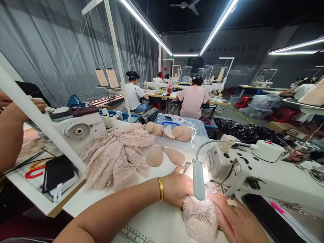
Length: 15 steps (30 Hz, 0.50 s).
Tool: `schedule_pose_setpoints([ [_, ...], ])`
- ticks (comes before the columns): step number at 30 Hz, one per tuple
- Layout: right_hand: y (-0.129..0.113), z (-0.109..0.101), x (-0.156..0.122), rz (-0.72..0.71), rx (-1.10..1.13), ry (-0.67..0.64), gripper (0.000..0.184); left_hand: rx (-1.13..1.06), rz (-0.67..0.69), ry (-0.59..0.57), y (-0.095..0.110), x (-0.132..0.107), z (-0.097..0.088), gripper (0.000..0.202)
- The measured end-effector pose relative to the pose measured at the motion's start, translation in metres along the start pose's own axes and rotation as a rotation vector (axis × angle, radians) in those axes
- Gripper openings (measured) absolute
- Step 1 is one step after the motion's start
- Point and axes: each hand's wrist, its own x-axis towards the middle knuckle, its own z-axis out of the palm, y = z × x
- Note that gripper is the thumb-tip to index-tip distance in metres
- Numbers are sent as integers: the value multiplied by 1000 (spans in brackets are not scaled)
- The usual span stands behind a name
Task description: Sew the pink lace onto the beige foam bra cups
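Note:
My left hand [177, 187], with a gold bangle on the wrist, is closed on the edge of a pink lace piece [199, 216] beside the needle of a white sewing machine [253, 172]. My right hand [238, 219], wearing a ring, lies flat with fingers stretched out on the same lace, in front of the machine. A small lamp [198, 179] on a flexible neck hangs over the lace and hides the needle area.
A heap of pink lace fabric [116, 158] and beige bra cups [164, 156] lie on the white table. A clear bin [192, 135] holds more cups. At left, another person's arm [10, 135] is at a second machine [78, 130]. Seated people work behind.

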Motion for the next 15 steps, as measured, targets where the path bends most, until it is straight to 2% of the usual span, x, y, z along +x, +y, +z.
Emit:
schedule_pose_setpoints([
  [2,-8,-1,5,-33,79,-18,25,27,-52,-14,7,-2,-3,29],
  [5,-14,8,3,-20,155,-70,31,139,-203,-50,21,0,-5,38],
  [7,-13,18,-6,32,145,-147,21,158,-257,-81,30,2,-6,44],
  [11,-1,29,-25,105,85,-305,27,110,-227,-102,36,2,-11,49],
  [15,12,15,-25,207,107,-315,27,-32,-102,-180,26,-7,-25,65],
])
